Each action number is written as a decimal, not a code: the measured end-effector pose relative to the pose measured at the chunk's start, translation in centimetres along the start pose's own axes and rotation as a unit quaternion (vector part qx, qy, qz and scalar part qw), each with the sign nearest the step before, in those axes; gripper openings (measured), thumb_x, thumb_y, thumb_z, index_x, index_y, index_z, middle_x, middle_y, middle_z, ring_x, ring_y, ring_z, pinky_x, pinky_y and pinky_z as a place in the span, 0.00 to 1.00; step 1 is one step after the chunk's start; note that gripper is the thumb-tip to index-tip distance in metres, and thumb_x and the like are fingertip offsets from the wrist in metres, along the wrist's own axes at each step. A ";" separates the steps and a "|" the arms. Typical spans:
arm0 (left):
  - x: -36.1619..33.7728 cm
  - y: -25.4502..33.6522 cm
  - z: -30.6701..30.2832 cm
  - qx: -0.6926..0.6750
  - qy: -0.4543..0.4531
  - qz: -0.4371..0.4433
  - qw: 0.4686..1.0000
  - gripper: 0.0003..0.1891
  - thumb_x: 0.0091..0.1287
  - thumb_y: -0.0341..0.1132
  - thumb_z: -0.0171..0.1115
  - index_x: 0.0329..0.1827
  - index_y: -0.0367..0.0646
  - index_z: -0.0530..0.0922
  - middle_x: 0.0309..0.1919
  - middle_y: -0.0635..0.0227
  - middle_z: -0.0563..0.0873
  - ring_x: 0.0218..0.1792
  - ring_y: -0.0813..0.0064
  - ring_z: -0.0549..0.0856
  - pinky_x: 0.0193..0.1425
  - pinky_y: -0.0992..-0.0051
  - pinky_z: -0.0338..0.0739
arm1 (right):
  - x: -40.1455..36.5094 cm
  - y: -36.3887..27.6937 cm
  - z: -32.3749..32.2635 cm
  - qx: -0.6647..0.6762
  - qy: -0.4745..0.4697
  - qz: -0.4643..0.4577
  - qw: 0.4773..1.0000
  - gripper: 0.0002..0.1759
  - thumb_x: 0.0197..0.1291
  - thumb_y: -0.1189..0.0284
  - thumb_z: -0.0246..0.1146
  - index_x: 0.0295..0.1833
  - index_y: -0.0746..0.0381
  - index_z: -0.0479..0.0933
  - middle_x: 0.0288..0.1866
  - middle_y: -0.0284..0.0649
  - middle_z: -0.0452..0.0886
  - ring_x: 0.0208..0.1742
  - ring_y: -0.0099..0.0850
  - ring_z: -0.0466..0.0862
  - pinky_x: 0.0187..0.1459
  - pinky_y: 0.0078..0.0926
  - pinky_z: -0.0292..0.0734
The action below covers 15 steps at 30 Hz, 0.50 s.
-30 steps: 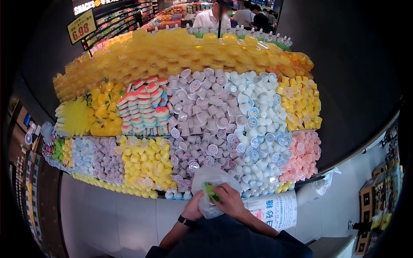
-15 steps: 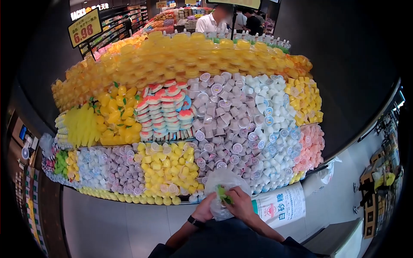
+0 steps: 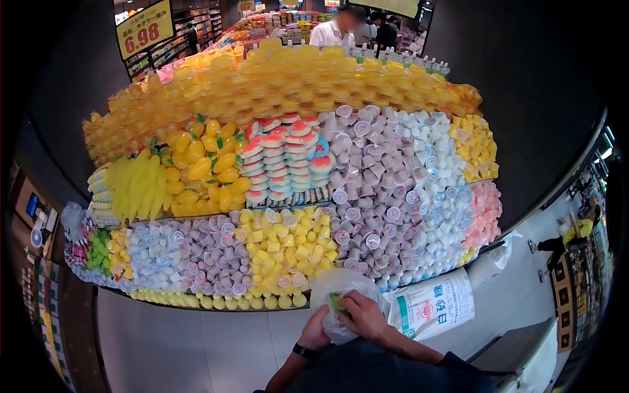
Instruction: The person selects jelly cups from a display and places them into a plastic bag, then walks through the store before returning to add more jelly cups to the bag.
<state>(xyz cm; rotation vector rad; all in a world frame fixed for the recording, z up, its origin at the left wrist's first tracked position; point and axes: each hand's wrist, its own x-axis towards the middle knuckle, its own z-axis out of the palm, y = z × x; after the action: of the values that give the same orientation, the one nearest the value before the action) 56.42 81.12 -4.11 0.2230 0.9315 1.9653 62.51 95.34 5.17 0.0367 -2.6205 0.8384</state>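
Observation:
A clear plastic bag (image 3: 350,281) is held in front of the body, low in the view, with something green (image 3: 337,302) showing in it. My left hand (image 3: 316,329), with a dark band at the wrist, has its fingers closed on the left side of the bag. At the bag's mouth my right hand (image 3: 364,316) is closed, its fingertips pinched on the green thing. Just beyond the bag lie yellow jelly cups (image 3: 288,245) and purple-grey jelly cups (image 3: 377,196) in heaps.
Yellow domed packs (image 3: 282,85) line the back of the display. A white printed sack (image 3: 436,308) lies on the floor at the right. A price sign (image 3: 144,29) stands at the back left. A person in white (image 3: 325,33) is behind the display; another in yellow (image 3: 582,228) is far right.
The view has shifted, so the display's middle sections sit further right and the sign looks larger. Both hands are still at the bag, with the right fingers slightly lower over the green thing.

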 end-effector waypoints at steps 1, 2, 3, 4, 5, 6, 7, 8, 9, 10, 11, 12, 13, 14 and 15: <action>-0.2 -0.1 -0.3 -0.013 0.005 0.006 1.000 0.20 0.75 0.40 0.46 0.65 0.41 0.68 0.58 0.60 0.78 0.55 0.66 0.81 0.62 0.65 0.74 | 0.2 -0.3 0.2 0.002 -0.005 -0.012 1.000 0.13 0.52 0.70 0.67 0.43 0.60 0.76 0.38 0.43 0.76 0.35 0.43 0.80 0.36 0.38 0.77; -0.3 -0.2 -0.6 -0.027 0.011 0.012 0.999 0.20 0.75 0.40 0.46 0.65 0.40 0.68 0.57 0.60 0.78 0.55 0.66 0.81 0.62 0.65 0.74 | 0.3 -0.6 0.3 0.003 -0.005 -0.014 1.000 0.13 0.52 0.70 0.67 0.43 0.60 0.76 0.38 0.43 0.76 0.35 0.43 0.80 0.36 0.38 0.77; -0.5 -0.3 -0.9 -0.027 0.013 0.014 0.999 0.20 0.75 0.40 0.46 0.65 0.40 0.68 0.57 0.60 0.78 0.55 0.66 0.81 0.62 0.65 0.74 | 0.5 -0.8 0.4 0.003 -0.009 -0.018 1.000 0.13 0.52 0.71 0.66 0.43 0.61 0.76 0.38 0.43 0.76 0.35 0.43 0.80 0.36 0.37 0.77; -0.8 0.0 -0.6 -0.032 0.021 0.026 0.999 0.20 0.75 0.40 0.45 0.65 0.40 0.67 0.58 0.60 0.78 0.56 0.66 0.80 0.62 0.65 0.74 | 0.6 -0.9 0.4 0.003 -0.013 -0.022 1.000 0.12 0.52 0.71 0.66 0.43 0.61 0.76 0.38 0.43 0.75 0.35 0.43 0.80 0.37 0.37 0.77; -1.0 0.3 -0.5 -0.036 0.030 0.036 0.998 0.20 0.75 0.40 0.45 0.66 0.40 0.67 0.59 0.60 0.77 0.56 0.65 0.80 0.63 0.65 0.74 | 0.6 -1.0 0.5 0.006 -0.014 -0.022 1.000 0.12 0.52 0.71 0.66 0.43 0.61 0.76 0.38 0.43 0.75 0.35 0.43 0.80 0.37 0.37 0.77; -1.1 0.3 -0.7 -0.034 0.032 0.034 0.998 0.20 0.75 0.40 0.45 0.66 0.40 0.67 0.59 0.60 0.77 0.56 0.65 0.80 0.63 0.65 0.74 | 0.6 -1.0 0.5 0.011 -0.021 -0.023 0.999 0.12 0.53 0.71 0.66 0.43 0.61 0.75 0.38 0.43 0.75 0.35 0.43 0.80 0.37 0.37 0.77; -1.0 0.4 -0.8 -0.114 0.024 0.011 0.993 0.21 0.75 0.40 0.44 0.67 0.40 0.66 0.60 0.59 0.77 0.58 0.65 0.79 0.64 0.64 0.73 | 0.5 -0.9 0.5 0.014 -0.025 -0.023 0.999 0.12 0.53 0.72 0.66 0.42 0.61 0.75 0.37 0.43 0.75 0.35 0.43 0.80 0.37 0.38 0.77; -0.9 0.5 -0.8 -0.192 0.015 -0.014 0.981 0.21 0.76 0.40 0.43 0.67 0.40 0.65 0.61 0.59 0.76 0.59 0.64 0.78 0.65 0.63 0.72 | 0.6 -0.8 0.4 0.015 -0.021 -0.017 1.000 0.12 0.53 0.72 0.66 0.42 0.61 0.75 0.37 0.43 0.75 0.35 0.43 0.80 0.37 0.38 0.77; -0.8 0.5 -0.7 -0.188 0.014 -0.022 0.982 0.21 0.76 0.40 0.43 0.67 0.40 0.65 0.61 0.59 0.76 0.59 0.64 0.78 0.65 0.63 0.72 | 0.6 -0.7 0.2 0.019 -0.023 -0.022 0.999 0.11 0.52 0.72 0.67 0.41 0.62 0.76 0.38 0.43 0.76 0.36 0.43 0.81 0.37 0.36 0.78; -0.8 0.6 -0.4 -0.208 0.023 -0.026 0.977 0.22 0.76 0.41 0.42 0.68 0.40 0.64 0.62 0.58 0.75 0.60 0.63 0.77 0.66 0.63 0.71 | 0.6 -0.6 0.1 0.023 -0.025 -0.026 0.999 0.10 0.52 0.73 0.68 0.39 0.62 0.76 0.39 0.42 0.76 0.36 0.42 0.81 0.37 0.35 0.79; -0.6 0.6 -0.2 -0.229 0.032 -0.029 0.973 0.23 0.76 0.42 0.41 0.69 0.40 0.64 0.63 0.58 0.74 0.61 0.62 0.76 0.67 0.62 0.70 | 0.6 -0.4 -0.1 0.023 -0.021 -0.019 0.999 0.10 0.52 0.73 0.68 0.39 0.62 0.76 0.39 0.42 0.76 0.36 0.42 0.81 0.37 0.35 0.79; -0.4 0.6 0.0 -0.226 0.032 -0.035 0.973 0.23 0.76 0.42 0.41 0.69 0.40 0.64 0.63 0.58 0.74 0.61 0.62 0.76 0.67 0.62 0.70 | 0.6 -0.1 -0.3 0.037 -0.025 -0.018 0.999 0.10 0.52 0.73 0.68 0.39 0.62 0.76 0.38 0.43 0.77 0.36 0.42 0.81 0.37 0.35 0.79; -0.2 0.6 0.2 -0.228 0.033 -0.037 0.972 0.23 0.76 0.43 0.40 0.69 0.41 0.63 0.63 0.57 0.74 0.61 0.62 0.76 0.67 0.61 0.70 | 0.6 0.2 -0.6 0.051 -0.030 -0.018 0.998 0.10 0.53 0.72 0.68 0.38 0.62 0.76 0.38 0.43 0.77 0.36 0.42 0.81 0.37 0.35 0.79; 0.1 0.6 0.5 -0.231 0.035 -0.038 0.972 0.23 0.76 0.43 0.39 0.70 0.41 0.63 0.63 0.57 0.73 0.61 0.61 0.76 0.68 0.61 0.69 | 0.6 0.5 -0.9 0.052 -0.029 -0.015 0.998 0.10 0.53 0.72 0.68 0.38 0.62 0.76 0.38 0.43 0.77 0.36 0.42 0.81 0.37 0.35 0.79; 0.4 0.5 0.9 -0.229 0.036 -0.040 0.972 0.23 0.76 0.43 0.39 0.70 0.41 0.63 0.63 0.57 0.73 0.61 0.61 0.76 0.68 0.61 0.69 | 0.6 0.9 -1.2 0.066 -0.026 -0.010 0.997 0.09 0.53 0.73 0.68 0.39 0.63 0.77 0.39 0.43 0.77 0.37 0.42 0.82 0.38 0.34 0.79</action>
<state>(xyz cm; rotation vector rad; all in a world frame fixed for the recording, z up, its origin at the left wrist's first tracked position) 56.30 81.72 -3.20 -0.1493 0.4991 2.0628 62.26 96.77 5.77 0.1224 -2.6049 1.0151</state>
